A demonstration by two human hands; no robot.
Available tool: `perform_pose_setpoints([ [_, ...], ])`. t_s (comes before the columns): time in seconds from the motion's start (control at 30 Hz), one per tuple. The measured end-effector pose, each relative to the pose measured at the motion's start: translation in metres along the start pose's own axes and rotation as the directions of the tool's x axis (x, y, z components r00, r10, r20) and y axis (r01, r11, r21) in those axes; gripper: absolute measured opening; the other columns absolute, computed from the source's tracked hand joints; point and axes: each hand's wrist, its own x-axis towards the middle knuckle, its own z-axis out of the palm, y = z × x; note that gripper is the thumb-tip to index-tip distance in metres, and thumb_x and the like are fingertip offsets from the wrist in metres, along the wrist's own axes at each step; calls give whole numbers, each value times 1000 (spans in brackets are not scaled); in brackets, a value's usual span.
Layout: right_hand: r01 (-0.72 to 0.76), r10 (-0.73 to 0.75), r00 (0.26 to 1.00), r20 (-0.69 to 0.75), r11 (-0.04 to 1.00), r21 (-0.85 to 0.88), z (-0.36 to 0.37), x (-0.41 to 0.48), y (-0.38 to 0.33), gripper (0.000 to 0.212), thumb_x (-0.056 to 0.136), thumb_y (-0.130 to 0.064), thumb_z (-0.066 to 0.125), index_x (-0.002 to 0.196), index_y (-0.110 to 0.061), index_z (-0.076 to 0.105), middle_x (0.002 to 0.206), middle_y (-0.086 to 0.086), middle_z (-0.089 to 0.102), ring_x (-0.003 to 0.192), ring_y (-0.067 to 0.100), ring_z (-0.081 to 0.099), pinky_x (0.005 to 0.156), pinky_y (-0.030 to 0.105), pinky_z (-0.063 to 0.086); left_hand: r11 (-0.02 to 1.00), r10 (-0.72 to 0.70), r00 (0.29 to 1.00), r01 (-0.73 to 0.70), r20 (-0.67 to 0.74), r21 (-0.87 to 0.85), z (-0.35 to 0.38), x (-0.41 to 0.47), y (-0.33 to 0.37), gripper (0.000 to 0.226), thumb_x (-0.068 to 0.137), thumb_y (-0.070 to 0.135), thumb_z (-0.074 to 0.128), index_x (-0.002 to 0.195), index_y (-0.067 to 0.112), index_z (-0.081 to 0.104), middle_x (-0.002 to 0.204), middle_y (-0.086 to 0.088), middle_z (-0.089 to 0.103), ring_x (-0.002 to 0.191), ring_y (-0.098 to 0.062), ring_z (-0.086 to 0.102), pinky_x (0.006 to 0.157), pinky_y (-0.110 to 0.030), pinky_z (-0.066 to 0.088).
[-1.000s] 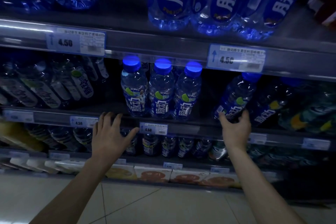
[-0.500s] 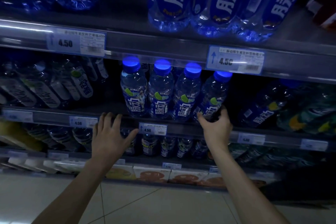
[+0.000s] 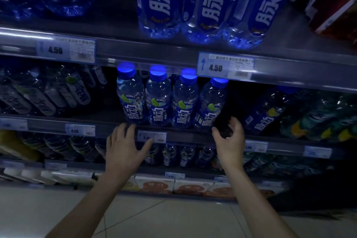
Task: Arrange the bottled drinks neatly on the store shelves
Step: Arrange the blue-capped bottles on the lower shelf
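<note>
I log four blue-capped bottles (image 3: pixel 158 100) upright in a row at the front of the middle shelf (image 3: pixel 193 137). Left hand (image 3: pixel 125 150): fingers straight, slightly spread, lying over the shelf edge beside a price tag (image 3: pixel 152 137). Right hand (image 3: pixel 230 141): fingers loosely curled, apart, holding nothing, just beside the rightmost bottle (image 3: pixel 210 106).

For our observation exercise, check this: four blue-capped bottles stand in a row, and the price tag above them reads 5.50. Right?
Not quite. In the head view the price tag reads 4.50, not 5.50. The four blue-capped bottles do stand in a row.
</note>
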Motion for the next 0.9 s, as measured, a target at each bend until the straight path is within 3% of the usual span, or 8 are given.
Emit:
perform_pose_setpoints([
  [0.13, 32, -33, 994, -108, 999, -5, -28, 3, 10, 55, 87, -27, 69, 135, -16, 46, 128, -1, 51, 114, 11, 48, 92, 25, 38, 1000, 2, 995, -1, 97, -4, 16, -24, 49, 79, 85, 74, 31, 140, 20, 40, 144, -4, 43, 133, -24, 37, 109, -45, 29],
  [0.2, 49, -51, 983, -178, 999, -20, -41, 8, 14, 52, 87, -25, 69, 132, -11, 48, 124, 4, 52, 111, 16, 50, 91, 27, 40, 998, 66, 989, -65, 130, -9, 27, -35, 82, 78, 85, 75, 31, 141, 21, 39, 144, -2, 42, 132, -22, 37, 110, -43, 28],
  [0.37, 69, -77, 956, -284, 997, -35, -69, 32, 23, 58, 85, -24, 73, 133, -9, 45, 125, 5, 47, 110, 11, 48, 89, 14, 35, 972, 235, 963, -233, 130, -32, 49, -41, 158, 75, 87, 71, 30, 141, 20, 38, 145, -2, 41, 137, -23, 32, 112, -43, 25],
  [0.6, -13, 10, 987, -161, 1000, -17, -81, 64, 35, 83, 81, -37, 74, 147, -18, 28, 145, 4, 38, 132, 20, 40, 106, 37, 38, 936, 345, 929, -351, 133, 25, 73, -21, 209, 74, 89, 67, 31, 146, 19, 31, 147, -5, 37, 139, -26, 27, 113, -46, 23],
  [0.67, -1, 2, 987, -161, 1000, 3, -81, 67, 38, 81, 80, -35, 76, 145, -16, 31, 141, 4, 41, 127, 17, 42, 101, 29, 37, 927, 365, 920, -374, 146, 35, 77, -19, 213, 74, 89, 66, 32, 146, 19, 30, 148, -4, 36, 139, -27, 26, 113, -47, 23],
  [0.77, 19, -19, 986, -165, 1000, -3, -79, 68, 42, 73, 80, -32, 77, 140, -13, 39, 124, -3, 45, 105, -1, 39, 89, 19, 34, 937, 338, 925, -349, 172, 36, 83, -16, 220, 73, 90, 66, 35, 146, 20, 31, 148, -5, 35, 139, -28, 26, 113, -48, 23],
  [0.9, 55, -52, 985, -165, 998, 14, -76, 70, 48, 67, 79, -31, 77, 135, -13, 44, 111, -9, 42, 93, -10, 34, 68, -4, 27, 950, 296, 939, -309, 177, 51, 85, -14, 222, 70, 90, 65, 36, 143, 19, 37, 144, -6, 38, 136, -28, 29, 113, -48, 23],
])
